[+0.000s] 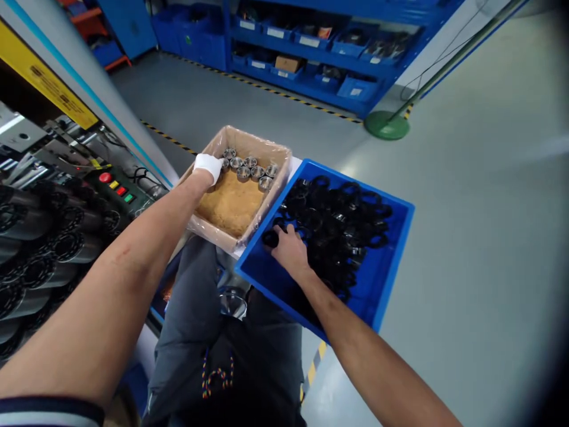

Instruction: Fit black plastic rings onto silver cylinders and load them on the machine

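My left hand, in a white glove, reaches into a plastic-lined cardboard box. Its fingertips close on a metal bearing at the left end of the group; the glove partly hides it. Several more shiny bearings stand in rows on the box's brown floor. Bare of any glove, my right hand is inside a blue bin beside the box. Between its thumb and fingers is a black ring. A heap of loose black rings lies just beyond this hand.
A machine with a button panel stands at the left, with stacked metal cylinders below it. Blue shelves with small bins are at the back. A green round stand base sits on the floor. My legs are beneath the containers.
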Tool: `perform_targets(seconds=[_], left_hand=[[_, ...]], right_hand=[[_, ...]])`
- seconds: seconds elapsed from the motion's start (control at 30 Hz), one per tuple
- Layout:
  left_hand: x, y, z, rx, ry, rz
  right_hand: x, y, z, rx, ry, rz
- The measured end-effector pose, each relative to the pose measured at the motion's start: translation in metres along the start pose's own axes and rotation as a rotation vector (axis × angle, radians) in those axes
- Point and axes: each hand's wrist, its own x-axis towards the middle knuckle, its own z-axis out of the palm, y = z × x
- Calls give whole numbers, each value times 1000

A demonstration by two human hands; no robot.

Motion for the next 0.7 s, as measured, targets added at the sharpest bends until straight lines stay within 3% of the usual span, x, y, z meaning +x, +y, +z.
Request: perform_targets(seconds=[0.3, 0.5, 0.7], left_hand=[[-15, -4, 4, 1, 56, -20], [-14, -2, -1, -29, 5, -10], [-23, -9, 12, -131, 58, 7]], right_hand=[[2, 4, 2, 189, -15, -82], [21, 20, -7, 544, -51, -117], [24, 18, -20, 884, -95, -156]])
